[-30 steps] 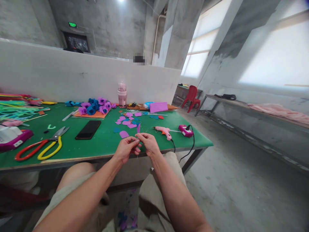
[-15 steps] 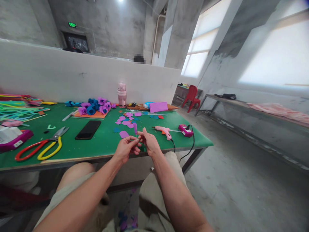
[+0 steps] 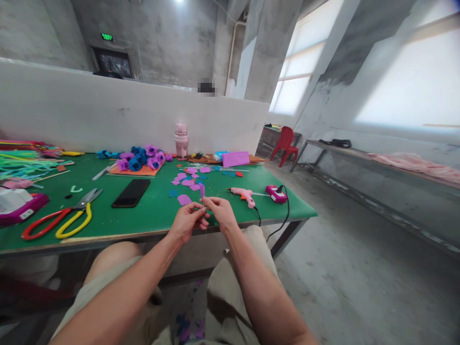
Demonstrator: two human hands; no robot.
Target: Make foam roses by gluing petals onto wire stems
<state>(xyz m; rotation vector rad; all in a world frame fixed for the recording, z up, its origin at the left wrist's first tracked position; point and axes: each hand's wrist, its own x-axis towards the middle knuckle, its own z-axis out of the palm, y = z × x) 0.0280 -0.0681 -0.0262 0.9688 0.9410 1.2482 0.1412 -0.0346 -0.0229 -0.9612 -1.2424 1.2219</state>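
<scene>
My left hand [image 3: 187, 220] and my right hand [image 3: 223, 212] meet over the near edge of the green table [image 3: 151, 211]. Both pinch a thin wire stem with a small purple petal [image 3: 202, 190] standing up between the fingertips. Loose purple and blue petals [image 3: 189, 182] lie just beyond the hands. A pink glue gun [image 3: 243, 193] rests to the right of my right hand, its cord running off the table edge.
Red and yellow scissors [image 3: 63, 218] and a black phone [image 3: 131, 192] lie to the left. Finished purple and blue flowers [image 3: 142, 159] sit on an orange sheet at the back, beside a pink bottle [image 3: 181, 140]. Coloured stems [image 3: 21, 160] fill the far left. A red chair [image 3: 285, 143] stands beyond.
The purple petal between my fingertips shifted slightly left and back, and my right fingers lifted then closed again on the stem. The hands stay in place.
</scene>
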